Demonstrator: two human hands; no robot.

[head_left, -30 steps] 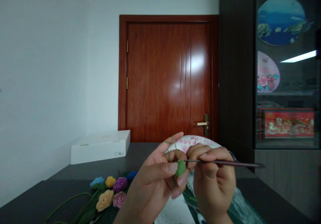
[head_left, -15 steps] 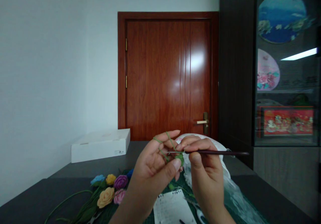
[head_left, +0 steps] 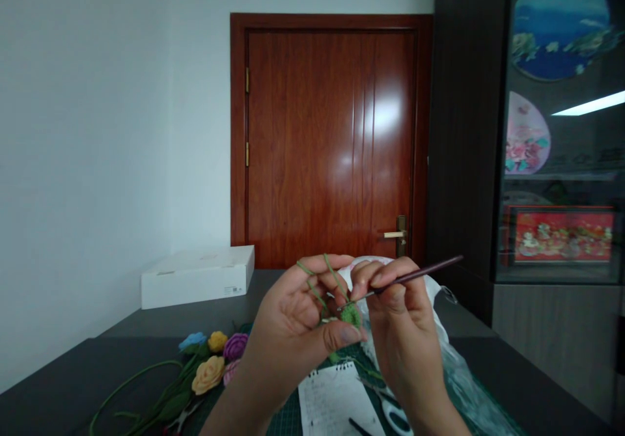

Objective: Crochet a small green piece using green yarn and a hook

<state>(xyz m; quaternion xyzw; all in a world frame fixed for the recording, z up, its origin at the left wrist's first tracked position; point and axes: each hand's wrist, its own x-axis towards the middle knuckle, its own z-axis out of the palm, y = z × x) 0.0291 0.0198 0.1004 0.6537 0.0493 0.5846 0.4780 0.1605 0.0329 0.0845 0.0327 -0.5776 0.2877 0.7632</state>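
My left hand pinches a small green crochet piece between thumb and fingers. Green yarn loops around its raised index finger and runs down to the piece. In my right hand is a crochet hook with a dark handle, held like a pen. The hook's handle slants up to the right, and its metal tip meets the top edge of the green piece. Whether a loop sits on the tip is too small to tell.
Crocheted flowers with green stems lie at the left on the dark table. Below my hands are a written notepad, a pen and scissors on a green mat. A white box stands behind; a plastic bag lies right.
The hook has tilted from nearly level to slanting, its handle end rising and its tip dipping to the green piece. More of the piece shows above my left thumb. The view has shifted slightly.
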